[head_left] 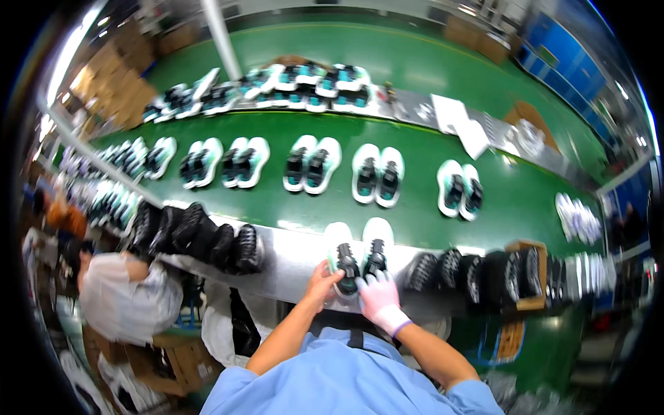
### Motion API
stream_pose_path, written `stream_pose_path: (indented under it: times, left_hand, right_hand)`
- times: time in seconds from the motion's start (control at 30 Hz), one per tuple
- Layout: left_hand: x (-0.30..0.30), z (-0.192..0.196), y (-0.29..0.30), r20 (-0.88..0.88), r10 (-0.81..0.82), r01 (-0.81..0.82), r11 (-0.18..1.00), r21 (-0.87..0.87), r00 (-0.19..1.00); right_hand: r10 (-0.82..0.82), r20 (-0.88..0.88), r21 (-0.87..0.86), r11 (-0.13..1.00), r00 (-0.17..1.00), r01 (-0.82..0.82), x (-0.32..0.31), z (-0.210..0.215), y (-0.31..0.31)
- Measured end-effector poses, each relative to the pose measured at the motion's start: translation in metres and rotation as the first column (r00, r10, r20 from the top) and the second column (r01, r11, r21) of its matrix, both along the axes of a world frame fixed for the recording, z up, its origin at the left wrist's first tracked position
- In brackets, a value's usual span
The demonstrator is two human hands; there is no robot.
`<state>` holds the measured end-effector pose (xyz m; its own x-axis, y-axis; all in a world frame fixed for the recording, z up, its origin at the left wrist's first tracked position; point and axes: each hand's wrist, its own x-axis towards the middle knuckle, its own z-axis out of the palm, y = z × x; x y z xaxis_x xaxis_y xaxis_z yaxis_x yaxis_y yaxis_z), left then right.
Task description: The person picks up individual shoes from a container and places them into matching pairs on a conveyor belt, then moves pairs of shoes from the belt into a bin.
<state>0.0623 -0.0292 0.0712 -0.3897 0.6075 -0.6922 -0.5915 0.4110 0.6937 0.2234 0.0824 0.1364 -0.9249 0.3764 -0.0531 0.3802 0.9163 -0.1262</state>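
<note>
Pair of white-soled sneakers (360, 252) with black and teal uppers, at the near steel ledge (290, 259), six o'clock of the green conveyor belt (415, 200), bare left hand (324, 283) gripping the left shoe, gloved right hand (377, 294) apparently grasping the right, blurred.

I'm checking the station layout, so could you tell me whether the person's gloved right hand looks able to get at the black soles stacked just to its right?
Probably yes: the right hand rests on the shoe pair, and the black soles stand alongside on the same ledge, nothing between.

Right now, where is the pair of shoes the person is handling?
In the head view, the pair of shoes sits centre-frame on the metal ledge, under the left hand and gloved right hand.
</note>
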Motion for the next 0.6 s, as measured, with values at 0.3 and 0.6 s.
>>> stream_pose_path:
  times: [0.3, 0.6]
  left_hand:
    - [0.006, -0.009, 0.043, -0.335, -0.129, 0.136, 0.991, -0.003, 0.933]
    - [0.005, -0.01, 0.044, -0.493, -0.258, 0.274, 0.961, -0.041, 0.831]
  right_hand:
    - [-0.325, 0.047, -0.057, 0.943, 0.945, 0.327, 0.016, -0.008, 0.005]
    - [-0.493, 0.214, 0.047, 0.868, 0.843, 0.495, -0.01, -0.004, 0.005]
